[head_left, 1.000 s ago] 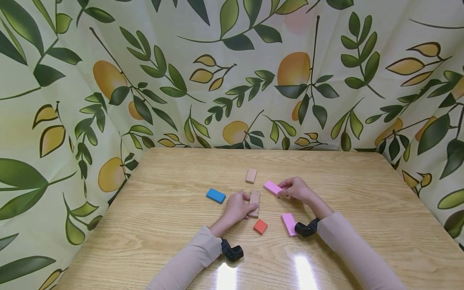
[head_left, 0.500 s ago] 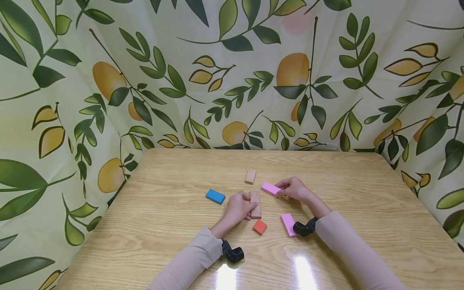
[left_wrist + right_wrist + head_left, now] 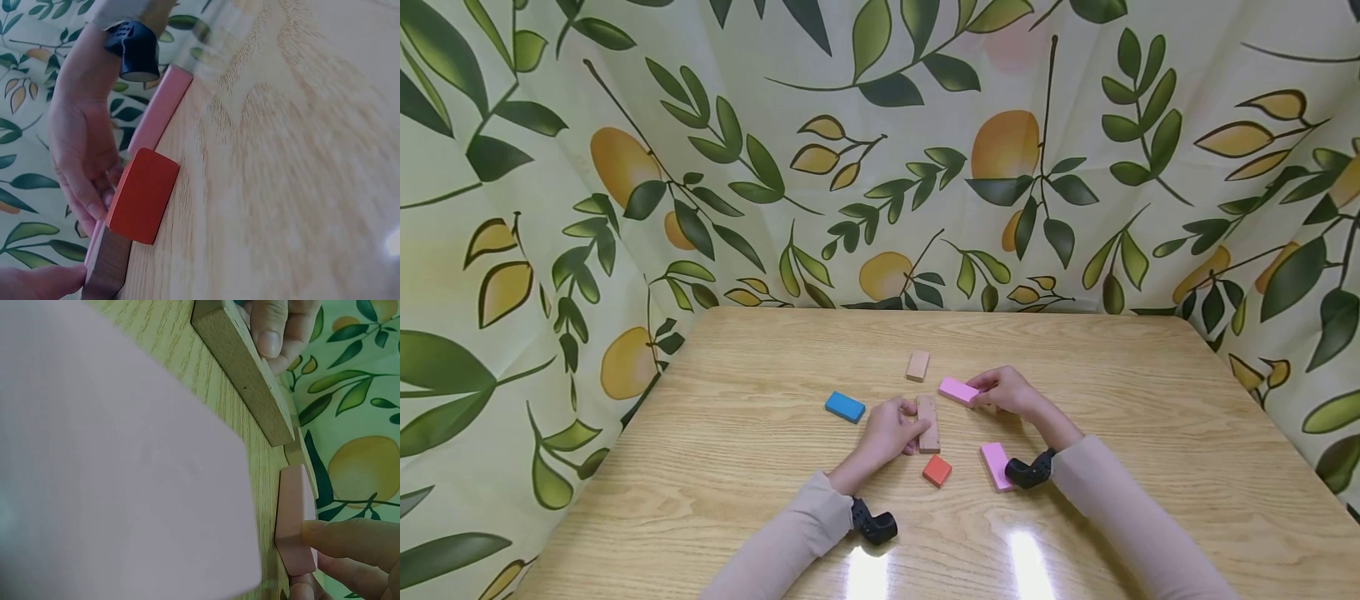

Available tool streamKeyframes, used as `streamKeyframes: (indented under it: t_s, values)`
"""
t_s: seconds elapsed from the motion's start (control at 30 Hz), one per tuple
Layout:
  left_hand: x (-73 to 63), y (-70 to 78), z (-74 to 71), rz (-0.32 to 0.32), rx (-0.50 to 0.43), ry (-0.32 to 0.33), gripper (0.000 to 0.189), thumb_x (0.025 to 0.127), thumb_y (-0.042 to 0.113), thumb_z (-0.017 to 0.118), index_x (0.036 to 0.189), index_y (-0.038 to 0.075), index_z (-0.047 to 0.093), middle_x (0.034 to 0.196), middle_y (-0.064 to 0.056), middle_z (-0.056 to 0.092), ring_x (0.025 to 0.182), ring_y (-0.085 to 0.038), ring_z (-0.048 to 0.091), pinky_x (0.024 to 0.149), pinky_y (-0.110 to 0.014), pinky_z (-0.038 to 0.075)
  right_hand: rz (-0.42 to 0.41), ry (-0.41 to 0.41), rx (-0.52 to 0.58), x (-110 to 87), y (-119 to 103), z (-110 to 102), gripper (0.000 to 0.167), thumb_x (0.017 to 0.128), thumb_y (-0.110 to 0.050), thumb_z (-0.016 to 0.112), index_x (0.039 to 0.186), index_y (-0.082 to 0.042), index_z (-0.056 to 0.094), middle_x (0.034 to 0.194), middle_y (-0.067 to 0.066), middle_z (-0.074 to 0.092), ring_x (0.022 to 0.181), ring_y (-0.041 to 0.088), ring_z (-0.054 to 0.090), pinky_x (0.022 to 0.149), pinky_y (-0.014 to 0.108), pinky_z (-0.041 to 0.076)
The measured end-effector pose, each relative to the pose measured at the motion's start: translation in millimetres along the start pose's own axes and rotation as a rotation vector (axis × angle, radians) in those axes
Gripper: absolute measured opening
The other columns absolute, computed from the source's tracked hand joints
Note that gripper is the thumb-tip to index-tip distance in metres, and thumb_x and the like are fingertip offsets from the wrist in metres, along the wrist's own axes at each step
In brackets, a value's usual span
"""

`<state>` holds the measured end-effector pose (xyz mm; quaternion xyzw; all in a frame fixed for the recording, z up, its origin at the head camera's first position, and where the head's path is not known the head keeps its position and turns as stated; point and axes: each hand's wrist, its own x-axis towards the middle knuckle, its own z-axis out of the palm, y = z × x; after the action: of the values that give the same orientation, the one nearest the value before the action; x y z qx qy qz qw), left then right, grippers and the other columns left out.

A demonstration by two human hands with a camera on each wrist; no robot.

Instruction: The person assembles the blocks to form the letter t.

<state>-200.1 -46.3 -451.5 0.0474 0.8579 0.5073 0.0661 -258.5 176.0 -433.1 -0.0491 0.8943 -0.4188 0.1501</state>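
My left hand (image 3: 887,430) holds a long plain wooden block (image 3: 930,440) flat on the table, thumb laid over it and fingers at its far left side. To its right, my right hand (image 3: 1009,390) pinches the near end of a pink block (image 3: 957,390), which lies close beyond the wooden block's far right corner. The right wrist view shows this pink block (image 3: 294,519) between thumb and fingers, low at the table. A small red block (image 3: 937,472) lies just in front of the wooden block. It stands large in the left wrist view, the red block (image 3: 144,197) partly covering the wood.
A second pink block (image 3: 995,463) lies under the right wrist camera (image 3: 1028,470). The blue block (image 3: 845,407) sits left of the left hand. Farther back is a short wooden block (image 3: 917,365). A leaf-patterned cloth (image 3: 820,217) stands behind the table (image 3: 737,475).
My right hand has slid the pink block a little left, nearer the long wooden block. The left hand stays almost in place on that block.
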Motion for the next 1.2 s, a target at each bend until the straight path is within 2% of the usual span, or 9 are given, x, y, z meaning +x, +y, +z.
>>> streamKeyframes:
  t_s: [0.17, 0.27, 0.37, 0.5, 0.6, 0.73, 0.87, 1.07, 1.2]
  values:
    - [-1.5, -1.3, -3.7, 0.058, 0.018, -0.007, 0.024, 0.084, 0.01, 0.072, 0.098, -0.006, 0.062, 0.063, -0.003, 0.056, 0.043, -0.004, 0.051, 0.041, -0.015, 0.048, -0.004, -0.002, -0.005, 1.0, 1.0, 0.2, 0.034, 0.084, -0.008, 0.072, 0.116, 0.002, 0.067, 0.093, 0.01, 0.061, 0.059, 0.012, 0.042, 0.051, 0.021, 0.036]
    - [-2.0, -1.4, -4.9, 0.09, 0.056, 0.004, 0.023, 0.082, 0.01, 0.074, 0.095, -0.005, 0.064, 0.064, -0.009, 0.062, 0.045, -0.004, 0.051, 0.042, -0.013, 0.045, -0.008, -0.003, -0.006, 1.4, 1.2, -0.1, 0.034, 0.084, -0.007, 0.071, 0.116, 0.002, 0.067, 0.094, 0.011, 0.061, 0.061, 0.012, 0.042, 0.051, 0.021, 0.036]
    - [-3.0, -2.3, -6.1, 0.13, 0.106, 0.024, 0.023, 0.08, 0.012, 0.076, 0.094, -0.004, 0.066, 0.07, -0.012, 0.065, 0.054, -0.004, 0.051, 0.046, -0.011, 0.042, -0.012, -0.006, -0.007, 1.7, 1.2, -0.2, 0.034, 0.084, -0.007, 0.071, 0.116, 0.003, 0.067, 0.093, 0.011, 0.06, 0.062, 0.013, 0.043, 0.052, 0.021, 0.036]
    - [-5.6, -3.1, -8.4, 0.215, 0.185, 0.044, 0.024, 0.079, 0.011, 0.077, 0.096, -0.003, 0.068, 0.079, -0.012, 0.066, 0.066, -0.007, 0.055, 0.056, -0.011, 0.045, -0.016, -0.009, -0.012, 1.9, 1.3, -0.1, 0.035, 0.084, -0.007, 0.071, 0.117, 0.002, 0.067, 0.093, 0.011, 0.06, 0.062, 0.013, 0.043, 0.052, 0.021, 0.036]
    - [-8.1, -2.8, -10.4, 0.274, 0.25, 0.04, 0.025, 0.08, 0.011, 0.076, 0.1, -0.003, 0.068, 0.088, -0.013, 0.067, 0.074, -0.013, 0.062, 0.064, -0.015, 0.051, -0.016, -0.01, -0.016, 2.2, 1.3, -0.1, 0.035, 0.084, -0.007, 0.07, 0.118, 0.002, 0.066, 0.093, 0.011, 0.06, 0.061, 0.013, 0.042, 0.052, 0.021, 0.035]
    - [-11.8, -0.7, -13.7, 0.32, 0.335, 0.001, 0.029, 0.083, 0.014, 0.074, 0.107, -0.001, 0.068, 0.106, -0.015, 0.068, 0.096, -0.024, 0.066, 0.085, -0.03, 0.057, -0.011, -0.011, -0.013, 2.8, 1.0, 0.3, 0.035, 0.084, -0.007, 0.07, 0.118, 0.002, 0.066, 0.094, 0.011, 0.061, 0.06, 0.012, 0.042, 0.051, 0.021, 0.035]
    - [-13.5, 0.6, -16.2, 0.379, 0.413, -0.05, 0.033, 0.086, 0.018, 0.072, 0.114, 0.001, 0.067, 0.124, -0.016, 0.064, 0.118, -0.03, 0.061, 0.104, -0.041, 0.051, -0.007, -0.011, -0.009, 3.5, 0.8, 0.6, 0.035, 0.084, -0.007, 0.071, 0.117, 0.003, 0.066, 0.093, 0.011, 0.061, 0.06, 0.012, 0.043, 0.052, 0.021, 0.036]
    - [-13.1, -2.2, -18.1, 0.458, 0.483, -0.143, 0.041, 0.089, 0.02, 0.068, 0.126, 0.001, 0.063, 0.141, -0.013, 0.055, 0.133, -0.029, 0.052, 0.113, -0.041, 0.043, -0.007, 0.002, -0.004, 3.9, -0.3, 0.8, 0.033, 0.082, -0.006, 0.072, 0.114, 0.003, 0.067, 0.088, 0.008, 0.059, 0.064, 0.013, 0.044, 0.053, 0.021, 0.037]
    - [-13.5, -3.1, -19.1, 0.449, 0.511, -0.209, 0.045, 0.092, 0.025, 0.065, 0.131, 0.004, 0.059, 0.149, -0.009, 0.048, 0.14, -0.025, 0.044, 0.117, -0.04, 0.039, -0.019, 0.005, -0.008, 4.4, -0.3, 0.6, 0.032, 0.083, -0.005, 0.071, 0.112, 0.004, 0.067, 0.088, 0.008, 0.06, 0.066, 0.013, 0.044, 0.054, 0.021, 0.038]
